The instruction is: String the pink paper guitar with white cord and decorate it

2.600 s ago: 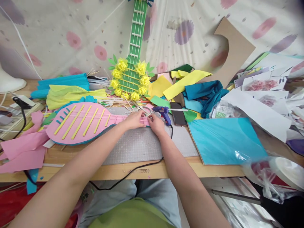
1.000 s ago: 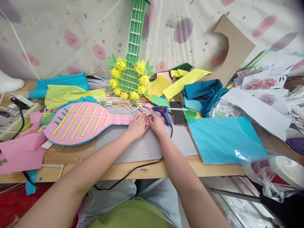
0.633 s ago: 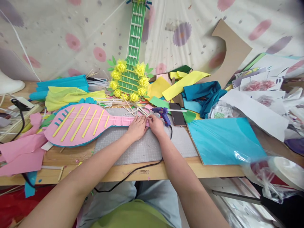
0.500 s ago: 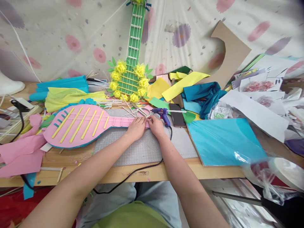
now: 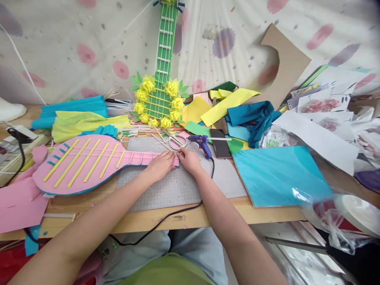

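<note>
A pink cardboard lute (image 5: pixel 80 174) with yellow strips and a blue edge lies on the table, its neck pointing right. Thin white strings run along it over small pink frets. My left hand (image 5: pixel 160 164) is closed over the neck near its right end. Right beside the neck's tip, my right hand (image 5: pixel 189 160) has its fingers pinched together; what they hold is too small to make out. Scissors (image 5: pixel 181 140) lie just beyond my right hand. A blue glue gun (image 5: pixel 203 144) with a white glue stick rests to the right of them.
A grey cutting mat (image 5: pixel 175 190) lies under the hands. A black cable (image 5: pixel 166 218) crosses it. A phone (image 5: pixel 221 143) and a blue board (image 5: pixel 282 176) are on the right. Behind stands a green lute (image 5: pixel 162 89) with yellow paper flowers, among coloured paper.
The pink lute has shifted left and turned slightly, its body coming nearer the front edge. My left hand moved left with it, and a gap now shows between my hands.
</note>
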`<control>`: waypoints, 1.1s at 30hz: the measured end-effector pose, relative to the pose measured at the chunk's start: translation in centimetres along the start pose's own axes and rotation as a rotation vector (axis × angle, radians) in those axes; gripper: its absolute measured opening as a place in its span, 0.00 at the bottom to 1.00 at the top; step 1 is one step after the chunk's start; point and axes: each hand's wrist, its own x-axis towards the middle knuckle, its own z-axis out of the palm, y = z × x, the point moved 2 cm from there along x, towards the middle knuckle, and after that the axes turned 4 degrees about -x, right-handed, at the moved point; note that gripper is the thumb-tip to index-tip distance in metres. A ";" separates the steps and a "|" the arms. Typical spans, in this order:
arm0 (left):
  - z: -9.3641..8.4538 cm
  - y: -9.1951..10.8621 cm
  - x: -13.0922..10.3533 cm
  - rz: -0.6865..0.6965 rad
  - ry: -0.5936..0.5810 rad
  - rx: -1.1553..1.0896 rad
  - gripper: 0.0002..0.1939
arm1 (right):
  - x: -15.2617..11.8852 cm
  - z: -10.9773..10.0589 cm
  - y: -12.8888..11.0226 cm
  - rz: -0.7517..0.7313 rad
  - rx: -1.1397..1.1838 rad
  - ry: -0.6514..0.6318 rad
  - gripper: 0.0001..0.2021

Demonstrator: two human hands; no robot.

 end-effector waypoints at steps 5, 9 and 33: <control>-0.3 -0.3 -0.1 0.001 0.027 -0.025 0.25 | 0.0 0.0 0.0 0.000 0.001 0.007 0.09; -0.6 -0.6 -0.1 0.014 0.043 0.001 0.28 | -0.1 -0.1 0.0 -0.001 0.001 0.020 0.10; -15.8 -9.2 4.6 0.018 0.143 0.045 0.27 | 1.3 -1.0 -2.5 -0.032 0.094 0.117 0.11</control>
